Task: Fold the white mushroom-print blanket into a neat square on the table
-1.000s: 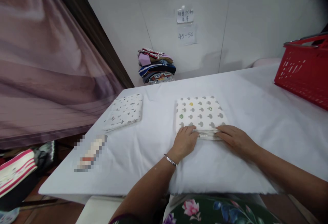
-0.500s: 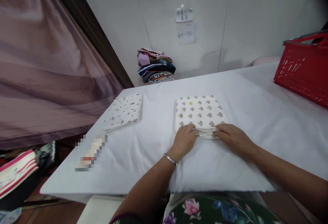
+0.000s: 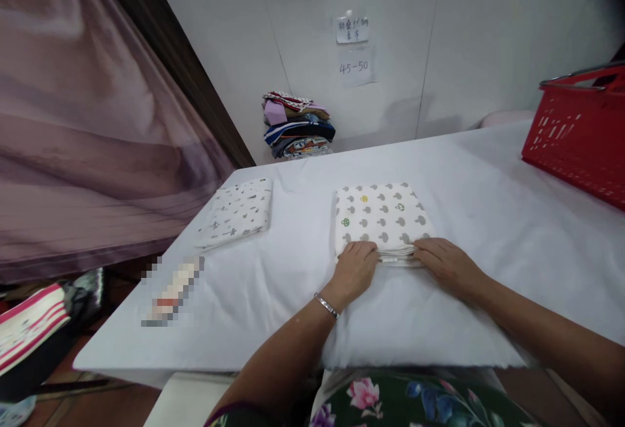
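Note:
A folded white cloth with grey mushroom prints [image 3: 378, 215] lies in the middle of the white-covered table [image 3: 488, 219]. My left hand [image 3: 352, 272] grips its near left corner, fingers curled over the layered edge. At the near right corner my right hand [image 3: 446, 265] does the same, with its fingers tucked against the stacked folds. Both hands rest on the table at the cloth's near edge.
A second folded patterned cloth [image 3: 237, 212] lies at the table's left. A red plastic basket [image 3: 581, 134] stands at the far right. A pile of folded colourful fabrics [image 3: 297, 125] sits by the wall. A blurred-out item [image 3: 172, 290] lies near the left edge; a mauve curtain [image 3: 73, 121] hangs left.
Both hands stay on the cloth's near edge; they have hardly shifted. The cloth has not moved.

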Demonstrator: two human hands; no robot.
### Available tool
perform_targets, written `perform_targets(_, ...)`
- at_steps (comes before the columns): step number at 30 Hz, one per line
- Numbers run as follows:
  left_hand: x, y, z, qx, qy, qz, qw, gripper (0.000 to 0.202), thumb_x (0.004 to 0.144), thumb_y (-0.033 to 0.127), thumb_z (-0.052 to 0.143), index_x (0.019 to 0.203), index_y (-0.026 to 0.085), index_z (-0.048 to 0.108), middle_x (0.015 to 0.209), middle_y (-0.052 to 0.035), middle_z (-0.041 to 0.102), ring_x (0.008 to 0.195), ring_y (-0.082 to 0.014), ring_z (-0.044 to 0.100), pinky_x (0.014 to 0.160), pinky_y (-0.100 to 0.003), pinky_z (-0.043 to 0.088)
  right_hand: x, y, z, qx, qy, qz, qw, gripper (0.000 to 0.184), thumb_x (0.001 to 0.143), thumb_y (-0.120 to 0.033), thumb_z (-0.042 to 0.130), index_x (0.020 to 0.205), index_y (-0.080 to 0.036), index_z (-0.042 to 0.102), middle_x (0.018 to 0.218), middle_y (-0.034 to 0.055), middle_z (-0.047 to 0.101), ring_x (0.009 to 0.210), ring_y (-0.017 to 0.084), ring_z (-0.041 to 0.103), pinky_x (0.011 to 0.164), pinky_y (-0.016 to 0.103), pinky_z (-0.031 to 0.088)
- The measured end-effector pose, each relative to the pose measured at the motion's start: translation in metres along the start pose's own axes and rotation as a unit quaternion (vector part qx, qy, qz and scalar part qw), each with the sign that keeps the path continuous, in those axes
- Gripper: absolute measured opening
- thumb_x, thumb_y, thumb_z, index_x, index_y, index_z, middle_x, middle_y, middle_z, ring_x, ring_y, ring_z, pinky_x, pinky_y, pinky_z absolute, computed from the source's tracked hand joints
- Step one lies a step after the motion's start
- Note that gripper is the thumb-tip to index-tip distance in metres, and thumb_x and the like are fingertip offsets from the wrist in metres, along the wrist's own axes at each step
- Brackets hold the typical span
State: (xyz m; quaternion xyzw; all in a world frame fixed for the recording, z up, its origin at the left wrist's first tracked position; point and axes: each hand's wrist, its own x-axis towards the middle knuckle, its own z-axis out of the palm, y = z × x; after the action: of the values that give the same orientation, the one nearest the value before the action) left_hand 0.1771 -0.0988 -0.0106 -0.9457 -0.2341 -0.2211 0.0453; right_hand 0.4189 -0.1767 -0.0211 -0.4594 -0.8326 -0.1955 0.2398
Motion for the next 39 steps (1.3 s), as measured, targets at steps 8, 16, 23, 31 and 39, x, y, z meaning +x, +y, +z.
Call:
perform_targets(8,-0.003,-0.003,0.002,-0.029,0.012,0.007,0.999,0.018,0.087,0.008,0.040,0.091,0.016,0.056,0.101,-0.0058,0.059,0.094,-0.0178,0.052,0.080,-0.033,0.041,0.002,-0.006,-0.001,0.005,-0.022,0.042,0.999,0.035,0.089,-0.017,0.044,0.124,-0.016,0.048,0.107,0.0105,0.063,0.096,0.023,0.057,0.079,0.040,0.049)
perform_targets(16,-0.004,-0.002,0.001,-0.041,-0.018,-0.015,0.999,0.016,0.090,0.013,0.039,0.093,0.018,0.055,0.098,-0.0052,0.061,0.094,-0.0178,0.054,0.082,-0.033,0.041,0.004,-0.005,-0.003,0.045,-0.046,0.028,0.998,0.032,0.089,-0.011,0.039,0.112,-0.021,0.057,0.104,0.0077,0.063,0.096,0.021,0.056,0.081,0.039,0.046)
perform_targets(23,-0.001,0.002,-0.003,-0.026,-0.032,-0.023,0.999,0.019,0.089,0.016,0.046,0.105,0.020,0.053,0.098,-0.0039,0.060,0.094,-0.0180,0.053,0.081,-0.033,0.040,0.009,-0.010,-0.008,0.053,-0.051,0.043,0.996,0.030,0.088,-0.010,0.040,0.110,-0.019,0.058,0.108,0.0085,0.062,0.101,0.021,0.054,0.083,0.040,0.046)
perform_targets(31,-0.001,0.005,-0.008,-0.011,-0.020,-0.010,1.000,0.018,0.091,0.016,0.040,0.098,0.019,0.057,0.089,-0.0024,0.060,0.085,-0.0162,0.053,0.075,-0.031,0.041,0.025,-0.046,0.010,0.045,-0.060,0.023,0.997,0.049,0.086,-0.017,0.043,0.135,-0.014,0.040,0.135,0.0121,0.047,0.127,0.026,0.038,0.099,0.049,0.038)
perform_targets(39,-0.007,-0.012,-0.019,-0.038,0.046,-0.101,0.993,0.022,0.091,0.023,0.043,0.072,0.018,0.053,0.076,-0.0031,0.057,0.076,-0.0159,0.051,0.070,-0.031,0.043,0.012,-0.046,0.016,0.061,-0.084,0.023,0.994,0.054,0.088,-0.017,0.041,0.140,-0.020,0.031,0.140,0.0079,0.039,0.129,0.025,0.034,0.100,0.049,0.039)
